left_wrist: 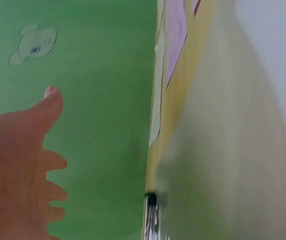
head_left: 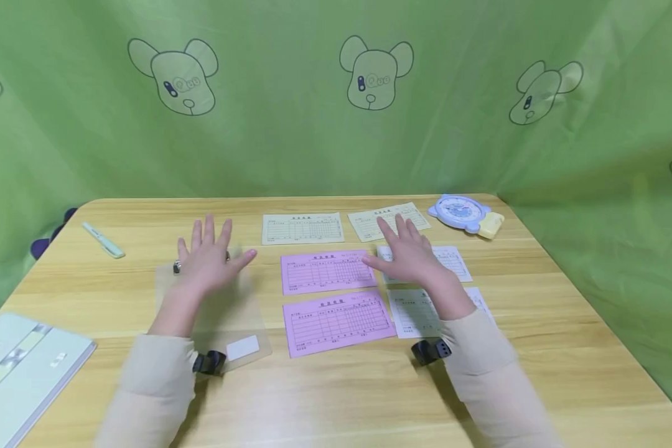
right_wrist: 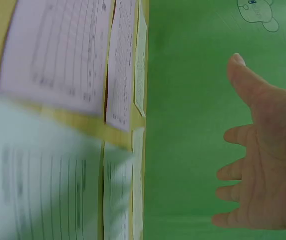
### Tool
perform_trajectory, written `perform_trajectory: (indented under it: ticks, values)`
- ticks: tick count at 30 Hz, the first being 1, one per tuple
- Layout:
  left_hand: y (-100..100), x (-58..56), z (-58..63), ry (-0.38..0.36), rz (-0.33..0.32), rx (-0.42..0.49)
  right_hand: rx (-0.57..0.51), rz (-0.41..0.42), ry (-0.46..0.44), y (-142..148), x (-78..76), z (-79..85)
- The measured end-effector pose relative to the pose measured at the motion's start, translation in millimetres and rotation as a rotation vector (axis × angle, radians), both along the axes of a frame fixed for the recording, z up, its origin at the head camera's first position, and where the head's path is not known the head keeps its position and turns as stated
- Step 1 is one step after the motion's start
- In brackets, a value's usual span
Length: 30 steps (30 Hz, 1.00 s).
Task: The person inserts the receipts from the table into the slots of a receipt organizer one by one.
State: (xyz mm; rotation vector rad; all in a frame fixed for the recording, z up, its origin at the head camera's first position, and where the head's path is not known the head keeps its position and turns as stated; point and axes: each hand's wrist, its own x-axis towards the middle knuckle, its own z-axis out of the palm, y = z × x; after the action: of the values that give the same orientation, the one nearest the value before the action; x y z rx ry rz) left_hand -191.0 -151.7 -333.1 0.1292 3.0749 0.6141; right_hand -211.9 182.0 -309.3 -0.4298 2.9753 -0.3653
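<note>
My left hand (head_left: 204,264) is held with fingers spread above a translucent plastic sheet (head_left: 235,317) with a white label (head_left: 242,348) near its lower edge. A shiny metal-and-black piece (left_wrist: 152,215) sits at the sheet's far end, partly hidden by that hand; its kind is unclear. My right hand (head_left: 411,255), fingers also spread, hovers over two white printed slips (head_left: 411,314). Between the hands lie two pink printed slips (head_left: 338,325), one behind the other. Both palms (right_wrist: 275,160) hold nothing.
Two pale yellowish printed slips (head_left: 302,229) lie at the back. A blue round dial-like object (head_left: 459,211) with a yellow block (head_left: 490,225) is at the back right. At left are a pale green pen-shaped item (head_left: 103,239) and a light blue folder-like item (head_left: 28,373).
</note>
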Motion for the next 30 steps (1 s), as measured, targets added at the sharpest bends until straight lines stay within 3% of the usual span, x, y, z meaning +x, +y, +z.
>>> perform_trajectory:
  ticks: [6,12,14,20,25,30]
  values:
    - [-34.0,7.0,3.6,0.042,0.03,0.081,-0.068,0.034,0.025,26.2,7.0,-0.3]
    - [-62.5,10.7,-1.1,0.068,0.021,0.231,-0.302,0.079,0.024,59.6,11.2,-4.7]
    - [-70.3,11.4,-3.2,0.032,0.002,0.297,-0.358,0.064,0.013,72.8,14.3,-6.3]
    - [-83.0,9.8,-6.7,-0.177,-0.039,0.425,-0.462,-0.032,-0.046,113.9,28.3,-11.3]
    - [-86.9,5.3,-11.7,-0.179,-0.016,0.482,-0.516,-0.087,-0.051,142.2,35.1,-23.8]
    - [-94.2,4.1,-28.8,-0.18,0.019,0.483,-0.495,-0.112,-0.046,160.6,38.0,-37.6]
